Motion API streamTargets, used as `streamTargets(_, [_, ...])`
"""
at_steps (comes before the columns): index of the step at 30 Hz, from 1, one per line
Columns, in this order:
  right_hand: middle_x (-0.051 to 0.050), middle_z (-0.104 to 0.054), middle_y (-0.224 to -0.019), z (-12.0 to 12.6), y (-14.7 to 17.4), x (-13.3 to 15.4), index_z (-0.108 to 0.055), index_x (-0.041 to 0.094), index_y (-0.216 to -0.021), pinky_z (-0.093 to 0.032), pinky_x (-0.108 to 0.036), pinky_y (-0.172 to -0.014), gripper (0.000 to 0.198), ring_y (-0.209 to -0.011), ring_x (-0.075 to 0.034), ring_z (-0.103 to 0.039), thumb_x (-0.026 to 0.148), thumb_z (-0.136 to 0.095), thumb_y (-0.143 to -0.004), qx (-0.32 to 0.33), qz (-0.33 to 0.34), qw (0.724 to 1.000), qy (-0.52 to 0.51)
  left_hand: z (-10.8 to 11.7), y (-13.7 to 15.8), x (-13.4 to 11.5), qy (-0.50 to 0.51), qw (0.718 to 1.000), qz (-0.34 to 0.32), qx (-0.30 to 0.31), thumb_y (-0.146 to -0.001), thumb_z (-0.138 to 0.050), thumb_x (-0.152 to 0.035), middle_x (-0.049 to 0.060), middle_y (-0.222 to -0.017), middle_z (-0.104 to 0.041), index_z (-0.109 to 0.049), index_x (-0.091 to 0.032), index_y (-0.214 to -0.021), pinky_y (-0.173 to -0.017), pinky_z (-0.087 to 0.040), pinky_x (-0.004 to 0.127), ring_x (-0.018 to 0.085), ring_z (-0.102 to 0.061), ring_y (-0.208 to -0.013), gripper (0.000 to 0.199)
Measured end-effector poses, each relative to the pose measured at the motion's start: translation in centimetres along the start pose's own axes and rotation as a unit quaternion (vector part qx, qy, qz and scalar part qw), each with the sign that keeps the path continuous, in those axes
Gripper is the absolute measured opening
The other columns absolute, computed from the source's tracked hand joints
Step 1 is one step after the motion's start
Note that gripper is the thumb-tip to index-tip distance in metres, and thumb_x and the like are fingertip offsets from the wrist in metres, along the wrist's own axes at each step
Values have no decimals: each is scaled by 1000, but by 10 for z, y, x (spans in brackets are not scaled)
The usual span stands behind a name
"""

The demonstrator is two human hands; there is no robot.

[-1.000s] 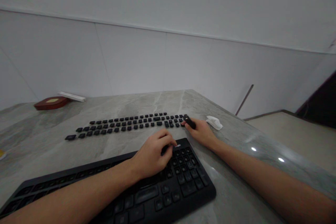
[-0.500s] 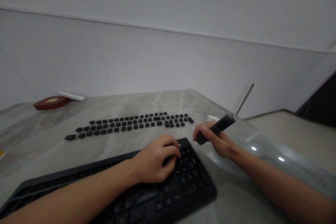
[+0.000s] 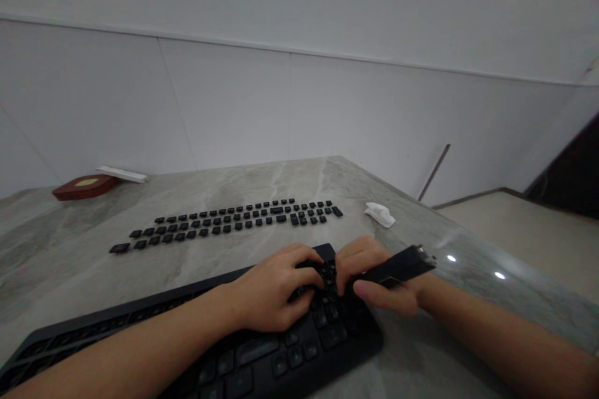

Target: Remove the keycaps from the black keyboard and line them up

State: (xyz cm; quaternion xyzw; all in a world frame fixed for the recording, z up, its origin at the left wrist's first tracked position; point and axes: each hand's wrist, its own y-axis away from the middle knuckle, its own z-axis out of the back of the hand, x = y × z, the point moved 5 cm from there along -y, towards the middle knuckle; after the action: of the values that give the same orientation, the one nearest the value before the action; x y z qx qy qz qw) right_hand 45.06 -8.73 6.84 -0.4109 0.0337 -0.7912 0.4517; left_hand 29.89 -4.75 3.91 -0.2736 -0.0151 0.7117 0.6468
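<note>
A black keyboard (image 3: 262, 349) lies aslant on the grey marbled table, with many keycaps gone from its upper rows. My left hand (image 3: 276, 290) rests across it, fingers curled and pressing down at the upper right, beside the number pad. My right hand (image 3: 369, 268) is closed around a flat black tool (image 3: 402, 265) with a metal end that points up and right. The tool's lower end is over the number pad, and its working tip is hidden by my fingers. Behind the keyboard, loose black keycaps (image 3: 227, 219) stand in neat rows.
A crumpled white tissue (image 3: 380, 214) lies beyond my right hand. At the far left are a dark red box (image 3: 87, 187) and a white strip (image 3: 122, 174) against the wall. The table (image 3: 355, 177) ends along a slanting right edge, with floor past it.
My right hand has come left and down with the black tool, from beside the keyboard onto the number pad. The tissue now shows fully. My left hand stays nearly in place, fingers slightly shifted.
</note>
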Motion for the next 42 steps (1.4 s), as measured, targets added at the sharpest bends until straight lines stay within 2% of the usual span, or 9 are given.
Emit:
streamTargets(5, [-3, -56, -61, -3, -1, 4, -59, 17, -72, -37, -26, -52, 15, -53, -14, -49, 21, -45, -74, -5, 49, 998, 38, 0, -1, 0, 2, 1000, -1, -1, -84, -53, -8, 11, -122, -56, -64, -15, -106, -101, -47, 36, 22, -54, -113, 25])
streamTargets(9, [-2, -55, -60, -6, 0, 6, -58, 18, -72, -36, -26, -51, 14, -52, -14, -47, 18, -45, -68, 6, 71, 996, 61, 1, -2, -1, 2, 1000, 3, -1, -84, -53, -9, 11, -120, -56, -65, -15, -105, -99, -48, 37, 23, -55, -111, 24])
streamTargets(22, [-3, -54, -61, -18, -2, 22, -53, 22, -66, -31, -30, -52, 12, -54, -16, -44, 16, -44, -72, 71, 93, 969, 218, 1, -1, -1, -2, 1000, -6, -6, -83, -53, -9, 12, -120, -56, -64, -16, -104, -98, -49, 41, 24, -55, -110, 25])
streamTargets(27, [-5, -59, -67, -15, -2, 6, -62, 19, -74, -39, -28, -54, 19, -56, -16, -51, 21, -44, -71, -5, 47, 993, 108, 2, -3, -2, 1, 1000, -4, -3, -82, -53, -8, 11, -118, -57, -64, -15, -101, -97, -49, 38, 23, -56, -108, 23])
streamTargets(31, [-6, -63, -72, -10, -2, -14, -67, 15, -76, -44, -30, -63, 21, -65, -17, -57, 20, -47, -73, -105, -61, 993, -14, 2, -3, -2, 2, 1000, -2, -1, -81, -54, -8, 11, -115, -57, -63, -16, -104, -95, -50, 38, 23, -56, -107, 26])
streamTargets(33, [-5, -64, -72, -11, 0, -27, -68, 15, -74, -44, -30, -66, 20, -68, -17, -58, 18, -49, -71, -149, -135, 974, -103, 2, -3, -2, 0, 1000, -1, 0, -81, -53, -7, 11, -115, -57, -62, -17, -103, -95, -50, 38, 23, -55, -107, 26])
streamTargets(36, [-4, -63, -67, -17, 3, -44, -68, 14, -70, -43, -29, -65, 19, -67, -16, -56, 18, -50, -65, -215, -218, 922, -238, 2, -2, -2, -2, 1000, 0, 6, -82, -52, -7, 10, -113, -56, -60, -16, -101, -94, -49, 38, 22, -55, -106, 23])
streamTargets(40, [-2, -60, -58, -23, 4, -52, -67, 13, -65, -42, -25, -56, 15, -56, -13, -53, 17, -53, -59, -299, -239, 852, -359, 3, -2, -5, -2, 1000, -4, 22, -82, -54, -9, 10, -117, -54, -58, -18, -102, -96, -48, 38, 23, -54, -107, 22])
streamTargets(42, [-1, -59, -53, -27, 3, -51, -65, 13, -62, -41, -23, -49, 13, -49, -12, -51, 15, -54, -57, -311, -238, 823, -412, 4, -3, -8, 0, 1000, -14, 27, -83, -56, -11, 10, -120, -53, -58, -18, -104, -99, -48, 39, 23, -54, -110, 22])
